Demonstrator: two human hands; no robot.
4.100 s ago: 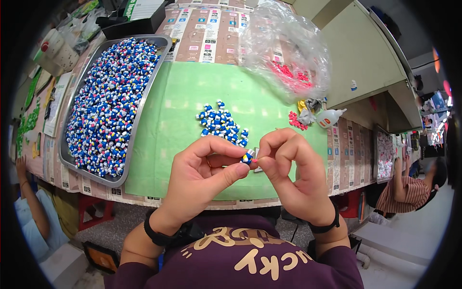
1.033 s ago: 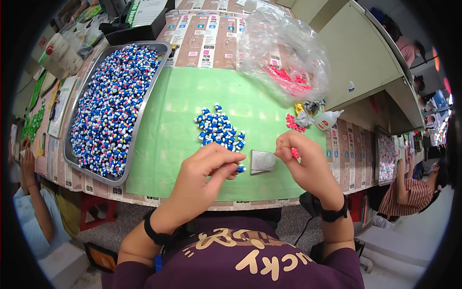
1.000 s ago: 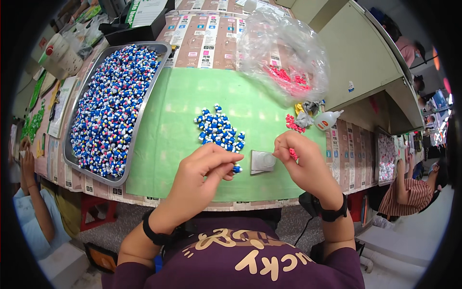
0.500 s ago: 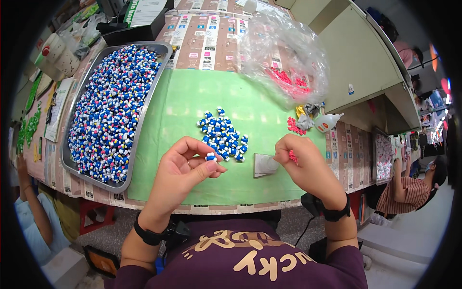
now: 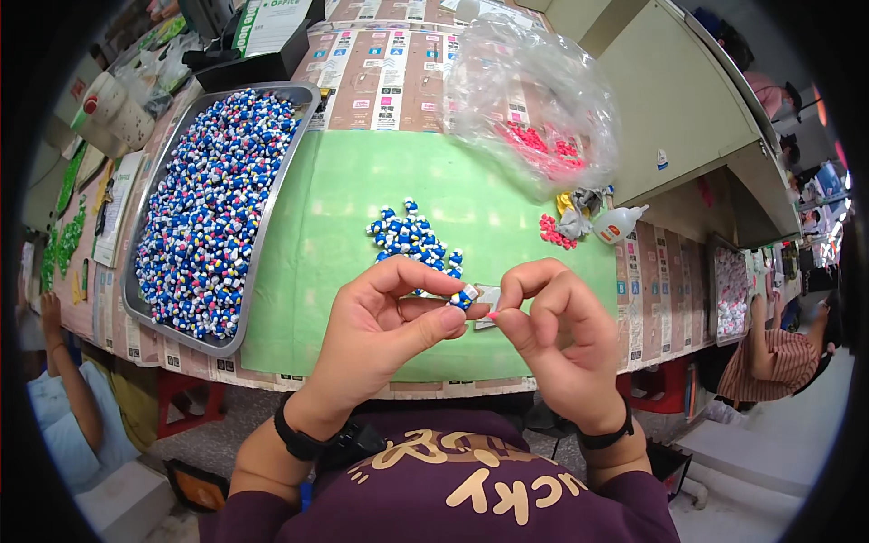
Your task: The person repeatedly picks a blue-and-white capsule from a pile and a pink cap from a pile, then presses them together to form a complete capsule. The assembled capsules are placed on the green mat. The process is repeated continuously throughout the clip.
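Observation:
Between the thumb and fingers of my left hand (image 5: 385, 321) is a small blue-and-white figurine piece (image 5: 464, 297). My right hand (image 5: 570, 348) pinches a tiny pink piece (image 5: 493, 315) close to its right side; whether the two pieces touch is too small to tell. A loose pile of similar blue-and-white pieces (image 5: 412, 237) lies on the green mat (image 5: 335, 199) just beyond my left hand. Partly hidden behind my fingers, a small whitish block (image 5: 486, 297) rests on the mat.
A metal tray (image 5: 256, 262) heaped with small blue-and-white pieces stands at left. To the right are a few pink pieces (image 5: 557, 233), a white squeeze bottle (image 5: 618, 223) and a clear plastic bag (image 5: 534, 100) holding more pink ones. A beige cabinet (image 5: 679, 118) borders the far right. Other people sit at both sides.
My left hand has moved right with the blue-and-white piece. My right hand has left the whitish block and come to the left hand, now pinching a pink piece at its fingertips.

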